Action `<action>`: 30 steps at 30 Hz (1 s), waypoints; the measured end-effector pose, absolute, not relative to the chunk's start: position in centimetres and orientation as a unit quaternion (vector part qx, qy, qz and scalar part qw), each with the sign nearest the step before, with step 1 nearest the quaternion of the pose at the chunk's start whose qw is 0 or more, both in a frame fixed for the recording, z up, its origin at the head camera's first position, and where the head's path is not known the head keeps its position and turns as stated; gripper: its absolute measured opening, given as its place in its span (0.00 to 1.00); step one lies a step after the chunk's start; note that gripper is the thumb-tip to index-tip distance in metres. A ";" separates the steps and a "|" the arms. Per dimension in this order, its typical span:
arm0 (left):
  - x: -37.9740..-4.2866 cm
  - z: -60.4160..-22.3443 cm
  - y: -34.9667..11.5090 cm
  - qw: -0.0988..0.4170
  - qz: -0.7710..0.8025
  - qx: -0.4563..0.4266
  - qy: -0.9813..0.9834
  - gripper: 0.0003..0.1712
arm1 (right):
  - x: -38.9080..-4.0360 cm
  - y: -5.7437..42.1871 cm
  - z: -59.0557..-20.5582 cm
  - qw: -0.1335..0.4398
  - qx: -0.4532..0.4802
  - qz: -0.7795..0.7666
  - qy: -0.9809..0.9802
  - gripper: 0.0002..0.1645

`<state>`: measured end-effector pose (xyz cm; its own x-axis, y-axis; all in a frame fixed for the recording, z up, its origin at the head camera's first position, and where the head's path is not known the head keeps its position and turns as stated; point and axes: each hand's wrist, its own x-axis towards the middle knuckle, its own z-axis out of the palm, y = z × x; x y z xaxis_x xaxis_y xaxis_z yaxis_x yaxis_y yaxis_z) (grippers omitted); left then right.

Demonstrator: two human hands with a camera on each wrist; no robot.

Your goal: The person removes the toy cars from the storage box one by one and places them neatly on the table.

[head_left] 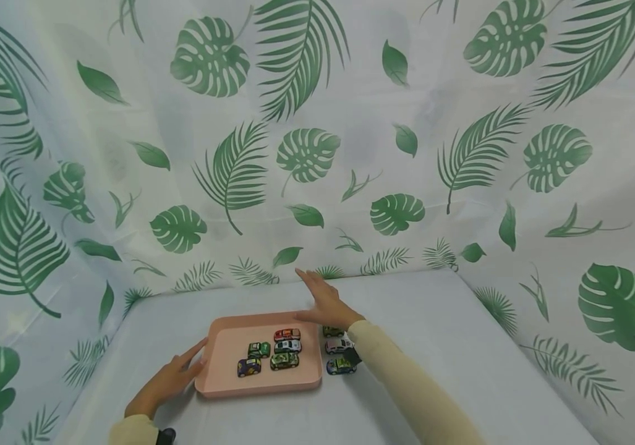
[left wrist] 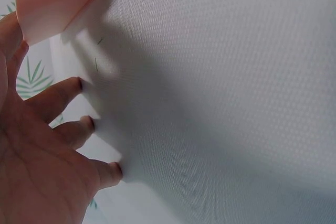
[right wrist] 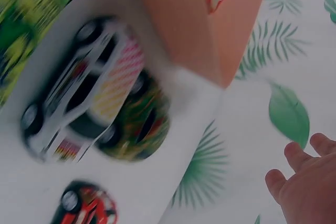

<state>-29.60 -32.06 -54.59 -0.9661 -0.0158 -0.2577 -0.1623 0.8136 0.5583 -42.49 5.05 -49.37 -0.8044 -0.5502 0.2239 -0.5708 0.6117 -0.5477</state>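
Note:
A shallow pink tray (head_left: 228,371) holds several toy cars: an orange-red car (head_left: 287,334), a white car (head_left: 287,347), a green car (head_left: 258,350), a purple-blue car (head_left: 248,368) and a camouflage car (head_left: 284,361). My left hand (head_left: 169,380) touches the tray's left side, its fingers spread. In the left wrist view, three fingertips reach down by the white cloth. Fingers outstretched, my right hand (head_left: 329,304) hovers over the tray's far right corner with nothing in it. Below it, right of the tray, stand a silver car (right wrist: 89,95), a dark camouflage car (right wrist: 142,124) and a green-blue car (head_left: 341,366).
A red car (right wrist: 89,205) also shows on the table in the right wrist view; my right forearm hides it from the head view. White cloth covers the table (head_left: 423,334). Leaf-printed curtains (head_left: 350,154) hang behind and at both sides.

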 end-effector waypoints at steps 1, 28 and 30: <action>-29.6 -54.6 -32.0 0.120 0.302 -0.046 0.945 0.36 | -42.4 4.7 -49.3 0.014 0.317 0.309 -0.897 0.62; -29.5 -54.5 -31.9 0.118 0.310 -0.049 0.942 0.36 | -40.3 -2.8 -48.2 -0.061 0.424 0.323 -0.844 0.54; -29.5 -54.6 -31.9 0.118 0.309 -0.049 0.943 0.36 | -40.2 -3.1 -48.4 -0.072 0.428 0.321 -0.842 0.54</action>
<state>-29.55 -31.93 -54.56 -0.9675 -0.0204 -0.2520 -0.1656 0.8043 0.5707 -40.18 -3.10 -48.40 -0.6236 -0.7666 0.1529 -0.6735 0.4277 -0.6029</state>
